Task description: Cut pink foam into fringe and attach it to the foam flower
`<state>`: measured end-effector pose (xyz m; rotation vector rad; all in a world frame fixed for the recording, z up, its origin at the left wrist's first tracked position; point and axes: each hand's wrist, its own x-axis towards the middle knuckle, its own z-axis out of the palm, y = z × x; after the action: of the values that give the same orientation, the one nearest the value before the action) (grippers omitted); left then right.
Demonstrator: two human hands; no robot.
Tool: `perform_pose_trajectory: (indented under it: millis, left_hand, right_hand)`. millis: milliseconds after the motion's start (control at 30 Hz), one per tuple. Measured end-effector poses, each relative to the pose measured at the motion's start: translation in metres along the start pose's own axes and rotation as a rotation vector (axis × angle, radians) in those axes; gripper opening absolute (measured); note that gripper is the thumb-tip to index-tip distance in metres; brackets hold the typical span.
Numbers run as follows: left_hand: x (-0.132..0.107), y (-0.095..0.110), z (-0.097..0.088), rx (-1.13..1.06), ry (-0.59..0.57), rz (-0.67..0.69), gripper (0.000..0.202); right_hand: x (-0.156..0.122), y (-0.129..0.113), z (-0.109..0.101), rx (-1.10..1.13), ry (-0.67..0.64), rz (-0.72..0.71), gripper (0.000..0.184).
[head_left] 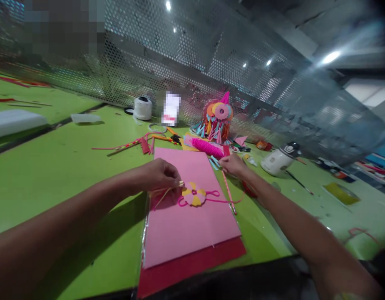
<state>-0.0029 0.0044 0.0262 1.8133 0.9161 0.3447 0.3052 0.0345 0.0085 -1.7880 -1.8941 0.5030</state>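
My left hand (162,175) is closed in a pinch over the pink sheet (180,241), holding a small bundle of thin pale-yellow strips (181,183). Beside its fingertips lies a scalloped yellow-and-pink paper flower (192,199) with a pink cord looped out on both sides. My right hand (234,165) has its fingers pressed together at the sheet's far right corner. Its fingertips are next to light-blue paper strips (214,162); what they pinch, if anything, is hidden. A pink patterned pencil (227,187) lies below that hand.
Behind the sheet are pink yarn (207,147), orange-handled pliers (167,138) and a colourful tasselled paper ornament (219,118). A white thread spool (142,109) stands at the back, with a white-and-black bottle (279,159) to the right. A perforated metal screen (180,62) borders the green table (86,175).
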Motion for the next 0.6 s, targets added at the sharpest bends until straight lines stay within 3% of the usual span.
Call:
perform_pose_trajectory:
  millis: [300, 433, 500, 600]
  left_hand:
    - [-0.001, 0.002, 0.000, 0.009, -0.010, 0.016, 0.018]
    - [-0.002, 0.001, 0.000, 0.012, 0.003, 0.034, 0.020]
    - [-0.002, -0.001, 0.000, 0.005, 0.017, 0.029, 0.022]
    - [-0.003, -0.001, 0.000, -0.033, 0.034, -0.005, 0.023]
  right_hand:
    - [0.000, 0.000, -0.010, -0.057, 0.206, -0.052, 0.016]
    - [-0.013, -0.016, -0.012, 0.022, 0.316, -0.079, 0.020]
    - [-0.028, -0.035, -0.005, 0.149, 0.295, -0.106, 0.022]
    - [-0.059, -0.073, 0.015, 0.632, 0.080, -0.180, 0.015]
